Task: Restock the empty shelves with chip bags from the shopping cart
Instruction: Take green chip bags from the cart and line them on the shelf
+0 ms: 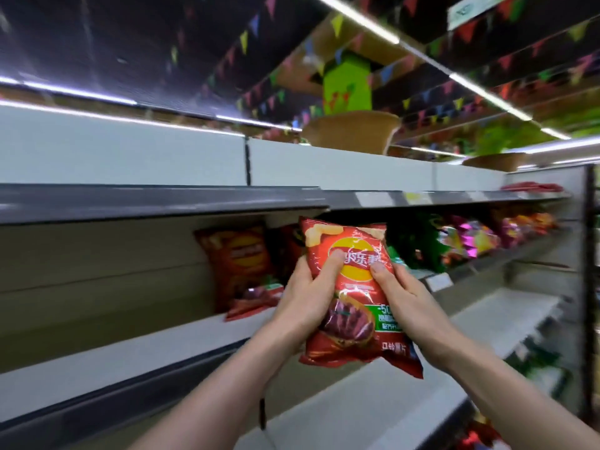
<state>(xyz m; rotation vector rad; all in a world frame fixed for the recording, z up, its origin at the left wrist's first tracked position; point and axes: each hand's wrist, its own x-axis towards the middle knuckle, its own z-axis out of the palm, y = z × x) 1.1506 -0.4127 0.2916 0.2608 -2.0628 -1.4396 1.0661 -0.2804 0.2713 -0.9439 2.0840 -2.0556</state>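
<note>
The red chip bag (350, 293) is gripped by both the left hand (308, 297) and the right hand (409, 297); it should be stood upright beside what appears to be a matching bag (237, 258) on the shelf (130, 352).

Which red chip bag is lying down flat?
The red bag at the front edge of the shelf lies flat. The red one behind it stands upright, and the held bag is up off the shelf.
</note>
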